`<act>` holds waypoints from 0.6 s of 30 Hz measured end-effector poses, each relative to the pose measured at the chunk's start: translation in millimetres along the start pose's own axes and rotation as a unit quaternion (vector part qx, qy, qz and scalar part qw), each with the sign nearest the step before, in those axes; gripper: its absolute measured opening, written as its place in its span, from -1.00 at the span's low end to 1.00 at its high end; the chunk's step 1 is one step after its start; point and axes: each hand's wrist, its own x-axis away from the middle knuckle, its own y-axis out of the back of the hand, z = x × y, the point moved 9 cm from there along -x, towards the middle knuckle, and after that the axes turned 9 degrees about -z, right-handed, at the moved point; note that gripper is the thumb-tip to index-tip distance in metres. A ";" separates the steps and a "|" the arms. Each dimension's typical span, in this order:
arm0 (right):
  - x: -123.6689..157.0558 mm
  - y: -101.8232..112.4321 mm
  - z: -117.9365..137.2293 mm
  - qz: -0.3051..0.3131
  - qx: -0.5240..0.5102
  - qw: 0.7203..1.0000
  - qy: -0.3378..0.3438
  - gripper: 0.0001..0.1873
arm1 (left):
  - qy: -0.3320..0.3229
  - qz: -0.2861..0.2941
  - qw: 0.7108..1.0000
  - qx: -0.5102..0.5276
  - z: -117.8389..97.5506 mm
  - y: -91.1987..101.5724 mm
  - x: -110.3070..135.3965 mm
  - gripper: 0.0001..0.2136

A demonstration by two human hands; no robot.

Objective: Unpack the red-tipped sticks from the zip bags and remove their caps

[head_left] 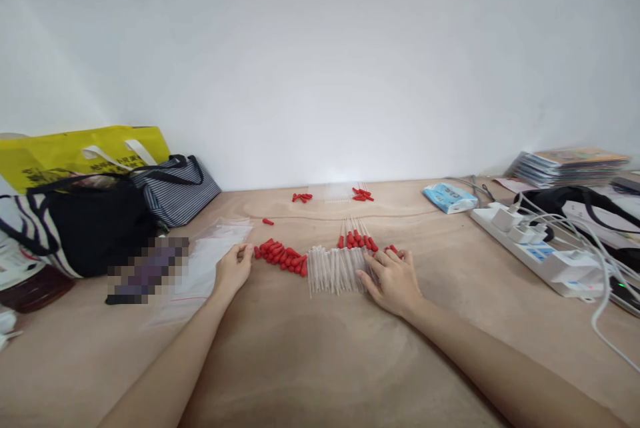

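My left hand (235, 269) is closed in a pinch at the left end of a heap of red rubber dropper bulbs (283, 255). One red bulb (257, 253) shows right at its fingertips. Right of the heap lies a row of thin clear dropper tubes (327, 270), side by side. Over the right end of that row rests my right hand (395, 281), thumb apart from the fingers, palm down; its fingertips touch the tubes. Just beyond are several droppers with red bulbs fitted (356, 239), tubes pointing away. More red bulbs (393, 249) peek out behind the right fingers.
Clear plastic bags (210, 258) lie left of my left hand. Farther back are more red-bulbed droppers (363, 195) and a single bulb (268, 221). A tissue pack (450, 198) and a power strip (540, 251) with cables sit right; bags (175, 191) stand left.
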 end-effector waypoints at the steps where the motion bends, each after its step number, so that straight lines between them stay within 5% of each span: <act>1: 0.6 0.2 0.6 0.001 -0.004 1.000 0.000 -0.70 | 0.001 -0.001 1.000 -0.001 0.2 0.5 -0.1 -0.77; 5: 0.0 2.1 -4.5 -0.009 -0.028 0.999 -0.032 -0.73 | -0.003 -0.023 1.000 -0.006 -3.3 5.8 0.7 -0.76; 9: -12.4 -5.6 -38.8 0.002 -0.047 0.988 -0.146 -0.79 | -0.014 -0.058 0.998 -0.008 -9.2 11.3 2.8 -0.76; 13: -22.2 -45.1 -91.2 0.134 -0.081 0.929 -0.336 -0.79 | -0.032 -0.092 0.995 -0.007 -15.4 15.1 7.1 -0.71; 18: -41.2 -79.7 -113.3 0.209 -0.082 0.891 -0.395 -0.84 | -0.076 -0.155 0.985 0.010 -25.1 24.4 14.4 -0.68</act>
